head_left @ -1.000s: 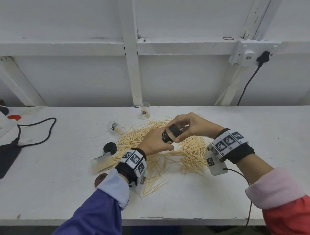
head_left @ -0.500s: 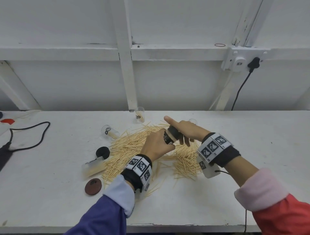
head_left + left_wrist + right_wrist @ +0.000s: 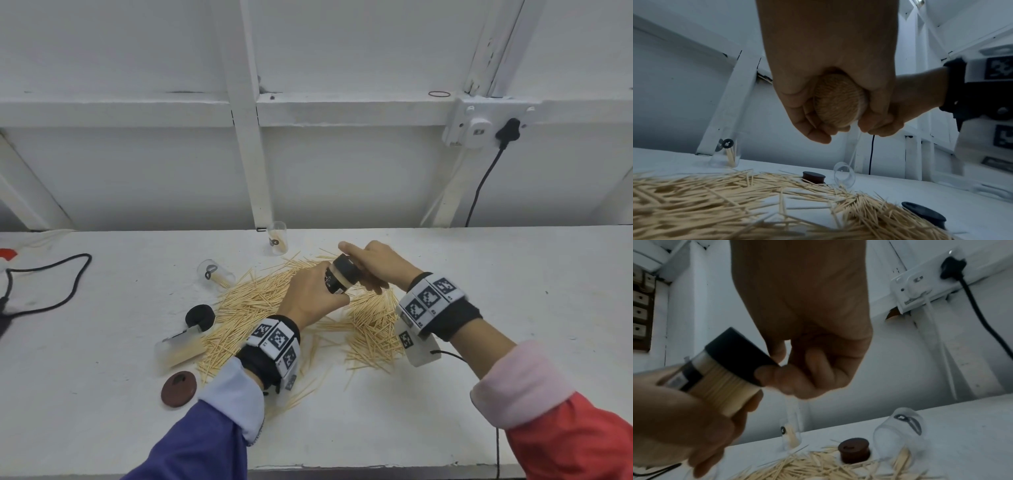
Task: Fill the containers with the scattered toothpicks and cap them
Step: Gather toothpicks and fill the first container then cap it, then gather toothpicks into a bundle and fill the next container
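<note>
Bearing an unreadable black label, container [image 3: 337, 280] in left hand [image 3: 310, 298].

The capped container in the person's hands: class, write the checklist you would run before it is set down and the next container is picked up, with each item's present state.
1. Container packed full of toothpicks: ok, densely filled in both wrist views.
2. Black cap sits on its mouth: ok.
3. Cap fully tightened: cannot tell; right hand fingers touch it.
4. Left hand grips the body firmly: ok.
5. Bare table to set it down: ok.
6. Other containers filled: not ok; upright container is nearly empty, and toothpick pile remains.
</note>
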Tool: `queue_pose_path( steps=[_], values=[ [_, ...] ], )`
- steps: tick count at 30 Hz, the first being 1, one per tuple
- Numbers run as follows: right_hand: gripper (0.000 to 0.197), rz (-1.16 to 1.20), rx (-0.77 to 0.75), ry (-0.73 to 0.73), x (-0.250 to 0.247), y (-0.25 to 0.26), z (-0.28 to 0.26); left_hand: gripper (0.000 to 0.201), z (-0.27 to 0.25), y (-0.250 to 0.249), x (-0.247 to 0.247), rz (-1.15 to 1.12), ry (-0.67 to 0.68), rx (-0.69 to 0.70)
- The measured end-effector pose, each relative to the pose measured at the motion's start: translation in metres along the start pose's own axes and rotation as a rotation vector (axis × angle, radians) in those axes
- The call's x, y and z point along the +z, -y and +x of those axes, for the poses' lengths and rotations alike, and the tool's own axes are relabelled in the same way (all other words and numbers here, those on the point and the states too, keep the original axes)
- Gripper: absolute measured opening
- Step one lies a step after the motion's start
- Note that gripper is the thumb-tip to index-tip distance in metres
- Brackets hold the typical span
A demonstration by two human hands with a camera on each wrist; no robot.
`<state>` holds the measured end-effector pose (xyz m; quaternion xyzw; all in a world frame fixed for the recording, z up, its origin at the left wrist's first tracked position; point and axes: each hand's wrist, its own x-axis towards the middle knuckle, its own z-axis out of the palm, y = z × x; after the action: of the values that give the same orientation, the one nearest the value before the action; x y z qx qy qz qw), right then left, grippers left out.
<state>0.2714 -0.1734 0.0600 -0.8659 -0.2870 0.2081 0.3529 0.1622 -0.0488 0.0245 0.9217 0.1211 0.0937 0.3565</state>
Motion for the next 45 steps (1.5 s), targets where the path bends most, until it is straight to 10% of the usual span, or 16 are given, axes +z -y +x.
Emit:
queue_pose_path(
  steps=[6,29,37,45],
  values=[
    [0.037,0.419,-0.176,0.304,-0.01,-0.005,0.001,0.027,0.005,0.009,-0.004,-0.02,-0.029,-0.068],
    [0.033,0.198,-0.129,-0.048,-0.019,-0.028,-0.009,0.074,-0.008,0.021,0.016,0.129,-0.039,0.091],
    [0.036,0.027,0.121,-0.411,-0.059,-0.098,0.016,0.041,-0.024,0.063,-0.003,0.263,-0.029,0.045],
    [0.036,-0.284,0.3,-0.384,-0.05,-0.119,0.032,0.041,-0.027,0.086,-0.007,0.328,-0.067,0.03]
  ],
)
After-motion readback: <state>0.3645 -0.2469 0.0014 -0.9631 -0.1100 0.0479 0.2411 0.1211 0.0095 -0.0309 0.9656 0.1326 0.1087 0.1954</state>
